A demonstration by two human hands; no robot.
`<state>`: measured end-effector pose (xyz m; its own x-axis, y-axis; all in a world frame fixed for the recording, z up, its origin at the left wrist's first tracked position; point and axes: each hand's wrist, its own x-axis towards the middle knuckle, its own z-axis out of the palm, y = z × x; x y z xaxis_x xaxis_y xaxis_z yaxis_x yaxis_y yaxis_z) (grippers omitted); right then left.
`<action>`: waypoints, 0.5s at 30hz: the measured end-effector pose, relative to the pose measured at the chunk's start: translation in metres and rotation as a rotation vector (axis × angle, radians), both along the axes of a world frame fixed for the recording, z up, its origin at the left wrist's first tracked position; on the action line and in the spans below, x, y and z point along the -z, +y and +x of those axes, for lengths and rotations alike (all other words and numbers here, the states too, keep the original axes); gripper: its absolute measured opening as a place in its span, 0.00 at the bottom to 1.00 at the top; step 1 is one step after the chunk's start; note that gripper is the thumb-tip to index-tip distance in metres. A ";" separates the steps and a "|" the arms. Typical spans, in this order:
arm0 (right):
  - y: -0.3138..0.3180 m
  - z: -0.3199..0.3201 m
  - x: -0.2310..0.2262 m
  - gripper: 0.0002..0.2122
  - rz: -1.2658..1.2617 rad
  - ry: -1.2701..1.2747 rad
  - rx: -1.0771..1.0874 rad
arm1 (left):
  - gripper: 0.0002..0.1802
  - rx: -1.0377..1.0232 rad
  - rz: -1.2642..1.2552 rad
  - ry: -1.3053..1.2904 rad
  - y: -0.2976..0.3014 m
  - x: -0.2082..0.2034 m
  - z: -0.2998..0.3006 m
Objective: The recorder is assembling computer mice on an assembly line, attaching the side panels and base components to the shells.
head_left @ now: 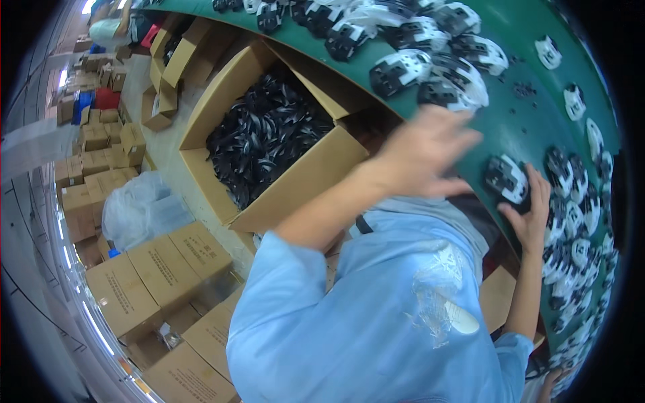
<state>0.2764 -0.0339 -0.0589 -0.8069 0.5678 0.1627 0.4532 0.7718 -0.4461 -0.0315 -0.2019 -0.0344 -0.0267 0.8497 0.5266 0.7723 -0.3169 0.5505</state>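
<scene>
On the green work table (494, 138) lies a black-and-white moulded plastic shell (506, 179) with square openings. My right hand (533, 208) grips its near right side, thumb at the near edge and fingers along the right. My left hand (430, 153) is in the air over the table's edge, smeared by motion. Its fingers look spread and nothing shows in them. Just beyond it sits a pile of similar shells (453, 84). More white and black shells (574, 221) crowd the table right of my right hand.
A large open carton (302, 181) of shiny black curved pieces (269, 127) stands left of the table. Small dark bits (524, 89) lie scattered on the table. Closed cartons (158, 275) and a clear plastic bag (144, 208) are stacked at left. Another person (111, 30) is at far left.
</scene>
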 end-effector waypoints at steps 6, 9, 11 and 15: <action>0.003 -0.004 0.005 0.50 -0.042 0.148 -0.009 | 0.19 -1.031 -0.784 -0.026 -0.192 0.146 -0.194; 0.006 0.002 0.008 0.48 -0.015 0.057 -0.032 | 0.28 -1.052 -1.150 0.227 -0.233 0.214 -0.217; 0.008 0.007 0.005 0.47 -0.017 0.022 -0.038 | 0.30 -0.975 -1.271 0.281 -0.227 0.214 -0.224; 0.012 0.008 0.003 0.39 -0.115 0.083 -0.009 | 0.25 -0.986 -1.138 0.212 -0.229 0.194 -0.238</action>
